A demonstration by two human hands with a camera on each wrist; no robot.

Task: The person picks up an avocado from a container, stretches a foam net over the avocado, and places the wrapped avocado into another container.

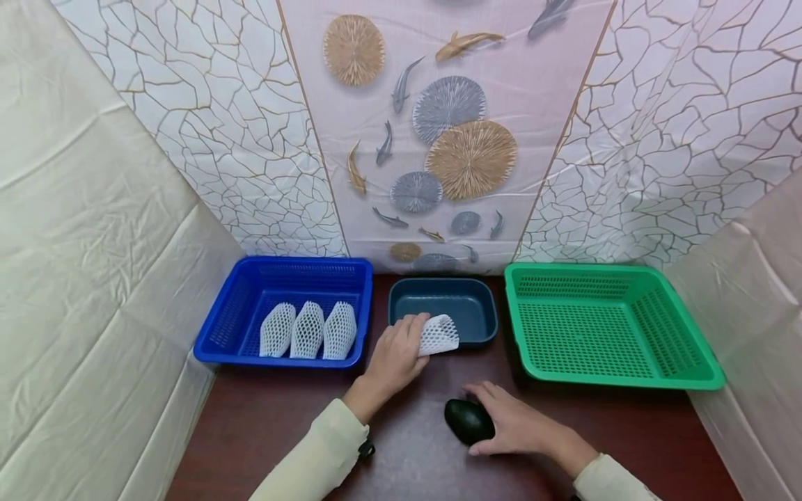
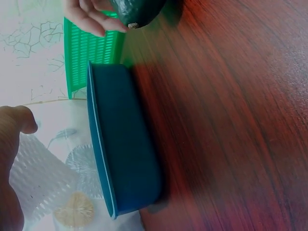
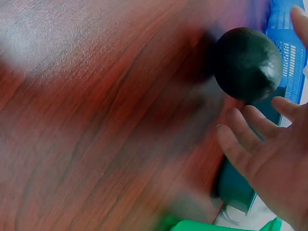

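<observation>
My left hand (image 1: 395, 351) grips a white foam net sleeve (image 1: 439, 335) over the front edge of a dark blue-green tray (image 1: 401, 303). In the left wrist view the thumb lies along the sleeve (image 2: 41, 175). A dark green avocado (image 1: 468, 422) is over the table in front of the tray. Around its right side is my right hand (image 1: 516, 421), fingers spread and thumb apart. The right wrist view shows a gap between the fingertips (image 3: 224, 130) and the avocado (image 3: 248, 65). Whether the palm side touches it elsewhere is hard to tell.
On the left a blue basket (image 1: 219, 327) holds 3 white foam-netted pieces (image 1: 307, 330). A green basket (image 1: 583, 341) stands on the right, its mesh floor showing. All are on a dark red-brown wooden table (image 1: 407, 452), with patterned cloth walls (image 1: 438, 229) behind.
</observation>
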